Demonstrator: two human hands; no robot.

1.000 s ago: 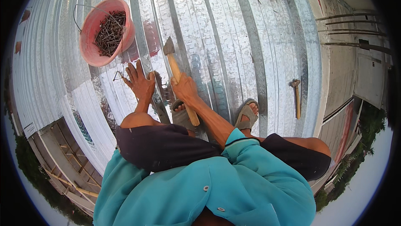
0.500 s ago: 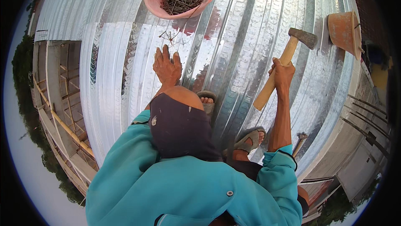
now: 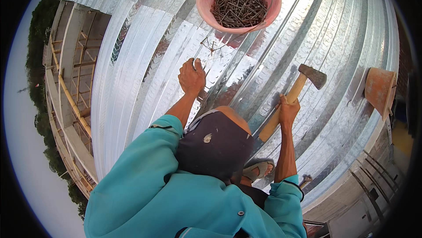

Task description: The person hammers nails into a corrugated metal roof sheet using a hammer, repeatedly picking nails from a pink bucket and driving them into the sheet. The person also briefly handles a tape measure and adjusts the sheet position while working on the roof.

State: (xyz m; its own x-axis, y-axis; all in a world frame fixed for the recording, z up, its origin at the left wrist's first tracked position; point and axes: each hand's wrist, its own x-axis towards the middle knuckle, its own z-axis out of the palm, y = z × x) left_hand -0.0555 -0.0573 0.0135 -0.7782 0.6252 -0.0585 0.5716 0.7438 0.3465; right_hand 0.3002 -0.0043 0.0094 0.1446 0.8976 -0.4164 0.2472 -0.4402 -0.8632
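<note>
Hatchet [image 3: 296, 88]: one; pale wooden handle, dark metal head. Located over the ribbed metal sheeting [image 3: 145, 66], nearer than the pink bucket [image 3: 205, 0] and to its right, head end away from the wearer. Handling, as judged: head-heavy, stiff, not fragile; the wood possibly slick in a damp palm. Best taken round the handle, fingers clear of the edge.

Right grip [image 3: 288, 111]: bare hand, fingers wrapped round the hatchet's handle, its butt end projecting past the palm.

Left grip [image 3: 192, 77]: bare hand over the sheeting, fingers curled inward; the fingertips face away, so whether they pinch anything cannot be told.

Thin dark pieces [image 3: 212, 48]: a small scatter, lying on the sheeting between the left grip and the pink bucket.

Nails [image 3: 239, 7]: a loose heap inside the pink bucket. Probably light singly, rigid and prickly in a handful; best taken by the shank.

Orange bucket [image 3: 379, 89]: one, weathered, near the right edge of the sheeting, well apart from the hatchet.
</note>
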